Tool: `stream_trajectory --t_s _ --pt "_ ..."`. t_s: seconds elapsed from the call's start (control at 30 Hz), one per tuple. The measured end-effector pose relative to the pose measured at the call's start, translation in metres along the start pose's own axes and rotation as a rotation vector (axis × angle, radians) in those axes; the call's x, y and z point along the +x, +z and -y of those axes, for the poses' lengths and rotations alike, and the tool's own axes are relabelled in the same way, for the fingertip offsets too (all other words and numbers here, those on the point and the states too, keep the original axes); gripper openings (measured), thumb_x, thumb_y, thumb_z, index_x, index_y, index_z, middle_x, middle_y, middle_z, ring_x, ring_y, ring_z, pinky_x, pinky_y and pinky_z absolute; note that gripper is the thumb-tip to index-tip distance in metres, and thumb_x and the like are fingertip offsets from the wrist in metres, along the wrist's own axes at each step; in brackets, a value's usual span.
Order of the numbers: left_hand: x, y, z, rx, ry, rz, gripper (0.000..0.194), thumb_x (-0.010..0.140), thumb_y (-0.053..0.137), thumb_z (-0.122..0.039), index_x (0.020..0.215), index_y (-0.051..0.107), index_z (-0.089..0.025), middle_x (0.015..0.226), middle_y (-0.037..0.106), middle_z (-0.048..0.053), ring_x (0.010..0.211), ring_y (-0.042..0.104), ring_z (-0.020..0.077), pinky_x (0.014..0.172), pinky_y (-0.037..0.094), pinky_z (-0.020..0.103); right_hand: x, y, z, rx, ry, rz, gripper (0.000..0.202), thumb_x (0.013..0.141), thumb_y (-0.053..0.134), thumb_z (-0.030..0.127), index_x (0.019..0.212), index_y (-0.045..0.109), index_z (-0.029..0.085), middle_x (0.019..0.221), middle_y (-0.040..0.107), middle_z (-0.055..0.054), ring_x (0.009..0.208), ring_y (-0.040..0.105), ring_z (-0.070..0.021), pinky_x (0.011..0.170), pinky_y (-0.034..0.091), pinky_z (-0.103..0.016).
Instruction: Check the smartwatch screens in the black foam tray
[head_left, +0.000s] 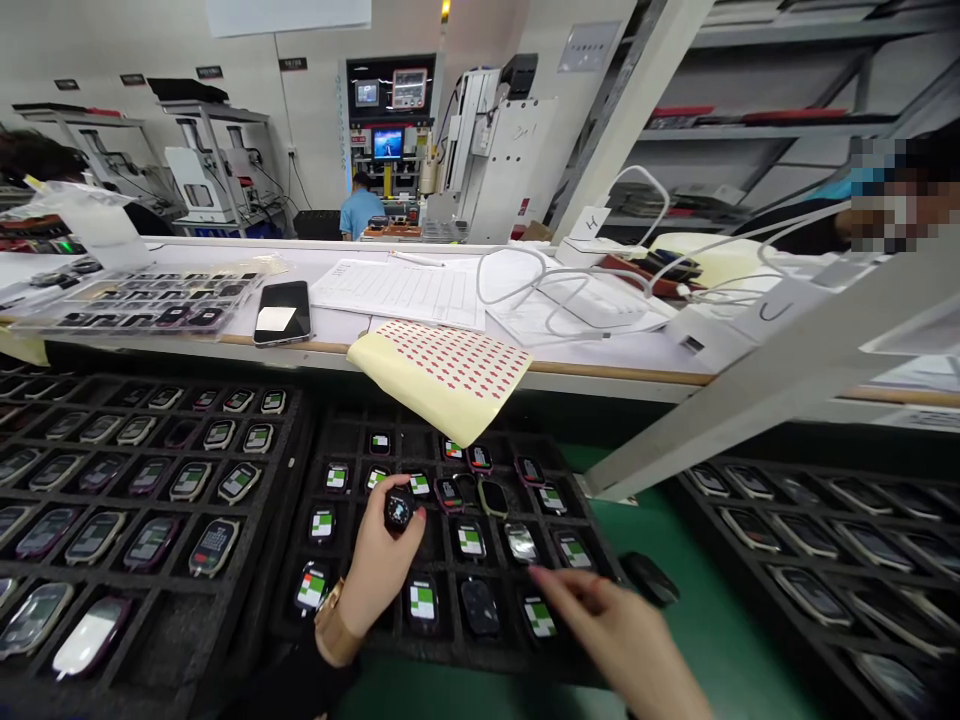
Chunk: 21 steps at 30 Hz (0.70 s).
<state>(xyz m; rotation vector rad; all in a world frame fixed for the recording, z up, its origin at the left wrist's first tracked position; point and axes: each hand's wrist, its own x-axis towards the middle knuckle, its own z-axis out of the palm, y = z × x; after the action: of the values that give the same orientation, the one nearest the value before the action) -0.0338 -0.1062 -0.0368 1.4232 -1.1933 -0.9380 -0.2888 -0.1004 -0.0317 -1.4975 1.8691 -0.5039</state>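
Watch (399,510) clamped in your left hand (381,568)
Apart from it, your right hand (611,622) hovers over the black tray (487,655); I cannot tell whether it grips anything.

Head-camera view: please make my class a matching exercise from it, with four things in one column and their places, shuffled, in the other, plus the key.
Column 1
1. Phone
2. Sheet of red arrow stickers
3. Small dark watch
4. Right hand

Column 2
A. Between the thumb and fingers of the left hand
B. Over the right part of the middle tray
C. Flat on the white shelf, left of the paper forms
D. Drooping over the shelf's front edge

Right pairs: 1-C, 2-D, 3-A, 4-B
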Motion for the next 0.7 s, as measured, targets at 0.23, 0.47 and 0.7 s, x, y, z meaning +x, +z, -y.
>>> stream_trajectory --t_s 0.23,0.47,0.7 --pt "0.000 -0.003 0.001 -0.011 0.048 -0.033 0.034 0.089 0.056 -0.033 0.121 0.050 -0.025 0.128 0.054 0.002 0.125 0.048 0.0172 0.111 0.034 0.035 -0.024 0.055 0.004 -0.359 -0.207 -0.083 0.051 0.078 0.038 0.063 0.092 0.062 0.019 0.092 0.062 -0.007 0.070 0.064 -0.0260 0.053 0.040 -0.033" --pt "-0.005 -0.002 -0.005 -0.028 0.033 -0.015 0.032 0.088 0.055 -0.030 0.120 0.050 -0.026 0.124 0.056 0.000 0.121 0.051 0.0151 0.110 0.035 0.033 -0.019 0.069 -0.025 -0.462 -0.469 -0.329 0.057 0.096 0.023 0.068 0.095 0.056 0.022 0.095 0.058 -0.005 0.064 0.063 -0.0207 0.044 0.039 -0.031" --pt "-0.007 0.001 -0.006 -0.028 0.035 -0.001 0.033 0.088 0.054 -0.030 0.121 0.050 -0.024 0.125 0.058 0.003 0.123 0.051 0.0191 0.111 0.034 0.037 -0.026 0.078 -0.003 -0.463 -0.648 -0.276 0.045 0.102 0.024 0.050 0.093 0.055 0.019 0.096 0.059 -0.006 0.053 0.062 -0.0183 0.044 0.039 -0.033"
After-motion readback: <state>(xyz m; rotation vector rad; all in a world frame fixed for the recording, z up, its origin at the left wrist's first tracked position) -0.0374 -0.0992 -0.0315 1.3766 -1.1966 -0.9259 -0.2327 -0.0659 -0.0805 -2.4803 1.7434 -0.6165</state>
